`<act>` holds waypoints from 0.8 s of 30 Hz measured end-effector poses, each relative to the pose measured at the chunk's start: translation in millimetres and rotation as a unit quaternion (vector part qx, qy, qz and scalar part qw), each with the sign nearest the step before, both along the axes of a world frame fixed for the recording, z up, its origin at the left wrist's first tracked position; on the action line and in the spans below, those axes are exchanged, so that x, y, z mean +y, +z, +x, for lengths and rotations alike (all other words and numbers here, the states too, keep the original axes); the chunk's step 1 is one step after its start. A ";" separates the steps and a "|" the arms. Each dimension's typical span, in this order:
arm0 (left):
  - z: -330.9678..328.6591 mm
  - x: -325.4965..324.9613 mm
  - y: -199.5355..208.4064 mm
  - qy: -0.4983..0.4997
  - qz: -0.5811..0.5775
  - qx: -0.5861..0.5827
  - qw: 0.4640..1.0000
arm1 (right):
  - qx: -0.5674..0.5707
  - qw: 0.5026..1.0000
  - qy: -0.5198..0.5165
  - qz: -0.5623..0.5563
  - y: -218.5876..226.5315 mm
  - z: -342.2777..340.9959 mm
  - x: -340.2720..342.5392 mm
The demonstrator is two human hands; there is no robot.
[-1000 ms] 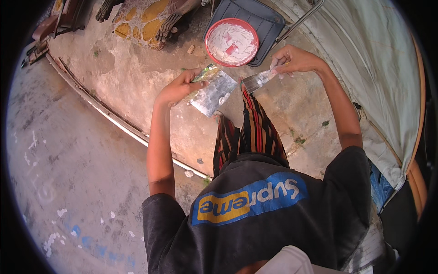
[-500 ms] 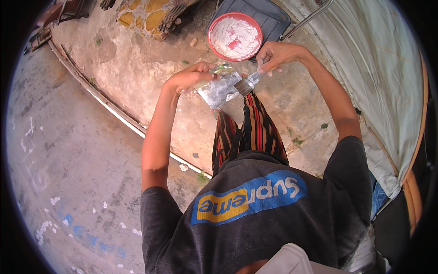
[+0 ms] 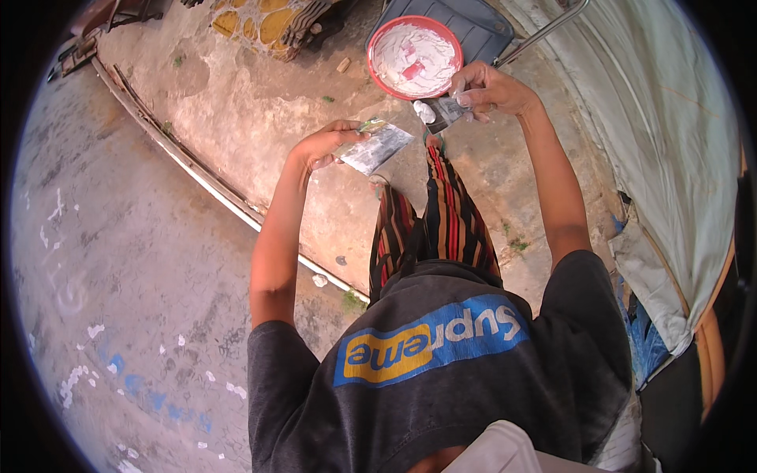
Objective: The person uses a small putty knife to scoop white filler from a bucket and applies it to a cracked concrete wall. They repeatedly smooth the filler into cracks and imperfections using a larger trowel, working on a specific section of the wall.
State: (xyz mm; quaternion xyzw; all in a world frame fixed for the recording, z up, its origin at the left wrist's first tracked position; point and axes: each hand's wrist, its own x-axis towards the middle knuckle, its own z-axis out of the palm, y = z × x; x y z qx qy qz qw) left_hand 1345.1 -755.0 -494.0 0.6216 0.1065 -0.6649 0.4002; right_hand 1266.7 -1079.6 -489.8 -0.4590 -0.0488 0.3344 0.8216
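Note:
My left hand (image 3: 330, 144) grips a thin flat plate (image 3: 378, 148) by its left edge, thumb on top; its face is smeared grey-white. In my right hand (image 3: 495, 91) is a flat scraper (image 3: 449, 112), held in a pinch, its blade pointing left toward the plate. A lump of white paste (image 3: 424, 113) sits at the blade's end. The scraper and the plate are apart. Just beyond the scraper stands a red basin (image 3: 372, 69) holding white paste (image 3: 400, 54), with patches of red bottom showing through.
The basin rests against a dark grey plastic seat (image 3: 482, 33) with a metal tube (image 3: 544, 35). Yellow netted material (image 3: 252, 24) lies at the far left. A pale tarp (image 3: 654, 158) hangs along the right. A narrow ledge (image 3: 197, 185) borders the grey wall (image 3: 118, 260) at left.
My right hand has drawn the scraper up and away from the plate, toward the basin. A white lump now shows on its blade. The plate has tilted flatter in my left hand.

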 end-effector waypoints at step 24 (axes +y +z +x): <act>-84.4 21.6 -214.6 0.692 -0.195 0.109 0.686 | -0.169 0.709 0.049 -0.683 -226.7 45.5 35.1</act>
